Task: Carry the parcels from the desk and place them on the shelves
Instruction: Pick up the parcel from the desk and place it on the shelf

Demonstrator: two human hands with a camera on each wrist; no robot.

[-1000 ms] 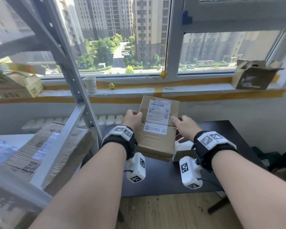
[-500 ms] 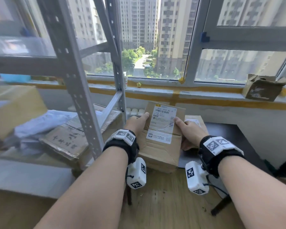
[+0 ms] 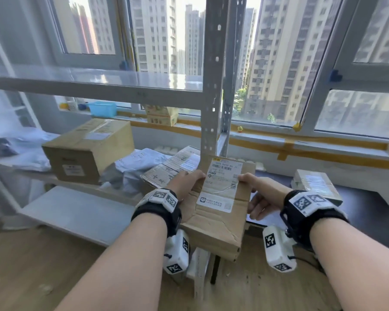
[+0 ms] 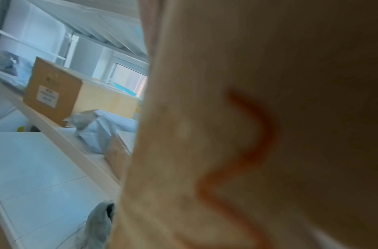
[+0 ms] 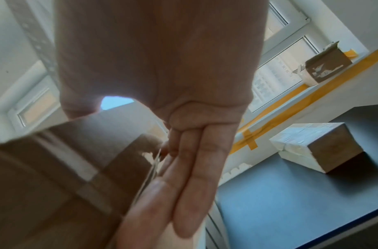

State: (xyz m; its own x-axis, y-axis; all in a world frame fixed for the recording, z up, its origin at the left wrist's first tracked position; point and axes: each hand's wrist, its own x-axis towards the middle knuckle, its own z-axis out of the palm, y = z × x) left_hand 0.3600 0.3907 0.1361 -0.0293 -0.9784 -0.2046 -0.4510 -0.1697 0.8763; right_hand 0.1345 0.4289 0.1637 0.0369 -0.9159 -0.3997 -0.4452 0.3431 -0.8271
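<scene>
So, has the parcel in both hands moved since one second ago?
Yes. The parcel was above the black desk near the window; now it is carried left, in front of the shelf post, its lower part beyond the desk edge.

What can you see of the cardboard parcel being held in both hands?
The parcel is a brown cardboard box, creased and dented near its front, with clear tape and a white shipping label bearing barcodes on top. It is held in the air, its far end tilted up, in front of the grey shelf post. The left hand grips its left side and the right hand its right side, thumbs on top.
</scene>
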